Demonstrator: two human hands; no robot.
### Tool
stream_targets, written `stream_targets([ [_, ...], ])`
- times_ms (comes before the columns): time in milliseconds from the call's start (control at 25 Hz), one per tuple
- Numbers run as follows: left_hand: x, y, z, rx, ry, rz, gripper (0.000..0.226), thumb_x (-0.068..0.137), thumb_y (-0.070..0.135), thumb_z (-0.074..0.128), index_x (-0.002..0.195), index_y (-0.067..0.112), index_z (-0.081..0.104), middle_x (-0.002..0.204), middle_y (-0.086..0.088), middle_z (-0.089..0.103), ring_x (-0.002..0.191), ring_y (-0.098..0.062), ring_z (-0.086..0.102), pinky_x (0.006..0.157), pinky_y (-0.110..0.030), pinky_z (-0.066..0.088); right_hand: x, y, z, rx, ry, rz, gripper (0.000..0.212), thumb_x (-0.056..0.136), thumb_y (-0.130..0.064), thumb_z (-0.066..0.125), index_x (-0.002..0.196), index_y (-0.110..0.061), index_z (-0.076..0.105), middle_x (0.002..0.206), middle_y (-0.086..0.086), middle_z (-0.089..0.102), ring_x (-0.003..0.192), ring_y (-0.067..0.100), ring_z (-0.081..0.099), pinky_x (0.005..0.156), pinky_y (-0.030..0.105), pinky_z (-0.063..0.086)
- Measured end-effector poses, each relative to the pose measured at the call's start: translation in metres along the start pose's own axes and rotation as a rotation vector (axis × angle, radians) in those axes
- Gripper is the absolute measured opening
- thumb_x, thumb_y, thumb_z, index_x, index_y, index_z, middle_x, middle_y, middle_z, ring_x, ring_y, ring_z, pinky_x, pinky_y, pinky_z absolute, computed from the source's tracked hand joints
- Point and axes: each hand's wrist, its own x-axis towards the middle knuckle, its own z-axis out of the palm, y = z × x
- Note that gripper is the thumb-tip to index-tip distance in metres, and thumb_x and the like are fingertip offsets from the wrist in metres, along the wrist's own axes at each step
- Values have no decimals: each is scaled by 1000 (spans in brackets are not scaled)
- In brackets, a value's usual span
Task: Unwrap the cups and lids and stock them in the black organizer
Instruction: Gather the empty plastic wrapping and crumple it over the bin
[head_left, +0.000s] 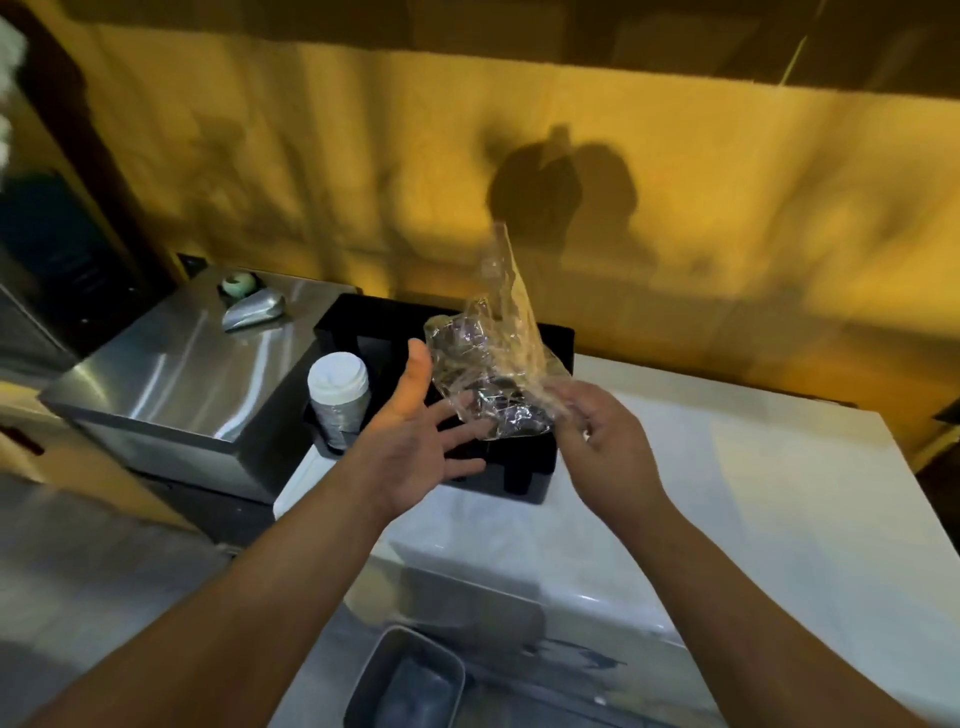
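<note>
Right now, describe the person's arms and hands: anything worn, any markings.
Left hand and right hand are bare: no gloves, rings, watch or bands show. Left forearm and right forearm are uncovered to the frame's edge, no sleeve or marking visible.

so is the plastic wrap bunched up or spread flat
Bunched up: the plastic wrap is a creased wad pinched by the right hand, one tail sticking up.

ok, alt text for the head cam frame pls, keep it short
A person's right hand pinches crumpled clear plastic wrap above a black organizer, with the left hand spread open beside it. A white-topped stack stands in the organizer's front left compartment. The organizer sits on a white counter next to a steel box.
</note>
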Motion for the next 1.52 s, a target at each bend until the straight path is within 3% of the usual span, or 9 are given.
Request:
stream_targets([
  [280,-18,36,-39,110,-51,-54,113,61,90,61,160,44,31,148,-14,61,133,-48,56,103,-77,37,-18,-27,22,-221,-174,-90,57,86,-24,57,142,-21,63,144,-3,60,129,14,54,107,26,44],
  [440,-24,40,-41,199,-17,-57,91,70,48,81,150,18,50,141,-22,62,121,-44,62,109,-73,40,-24,-35,25,-265,-190,-165,61,85,-35,55,144,-20,61,146,-6,57,133,8,48,112,23,39],
  [560,-24,32,-40,165,47,-49,61,80,18,69,136,0,56,117,-30,59,105,-43,59,101,-61,51,-28,-39,21,-52,-218,-91,60,87,-40,51,144,-26,61,142,-23,52,129,-12,44,104,5,33],
  [680,-21,22,-43,107,103,4,18,93,0,61,111,4,63,98,-17,67,91,-33,59,73,-45,49,-30,-40,17,238,-196,3,45,89,-40,49,124,-27,73,129,-19,64,118,-7,58,95,8,43],
  [840,-20,19,-42,175,159,42,49,94,-12,55,141,1,53,107,-13,74,80,-25,66,62,-35,51,-9,-53,11,585,-123,437,25,90,-29,58,111,-18,66,100,10,73,74,13,71,66,27,57],
  [1080,-32,16,-34,140,4,-60,42,98,-2,48,137,7,61,121,-16,73,94,-31,66,78,-41,57,9,-51,20,447,-413,609,26,91,-29,78,114,-16,76,113,15,78,108,41,72,97,59,55],
  [1280,-40,22,-47,172,-141,-202,77,76,74,67,138,29,63,134,-11,71,122,-37,68,102,-59,49,12,-46,37,264,-255,585,13,84,-9,74,84,-21,77,68,-5,76,63,15,72,51,27,54],
  [1400,-35,11,-44,433,67,-176,74,72,54,87,135,23,64,121,-2,78,110,-24,73,88,-46,58,9,-47,45,207,-273,517,14,83,-12,74,78,-25,75,68,-2,75,52,7,66,45,22,49],
  [1520,-29,5,-51,398,120,-191,19,87,23,81,103,16,75,86,2,78,68,-12,71,67,-32,57,7,-46,45,445,-333,539,18,86,-16,68,99,-23,79,90,13,79,77,30,72,71,36,56],
])
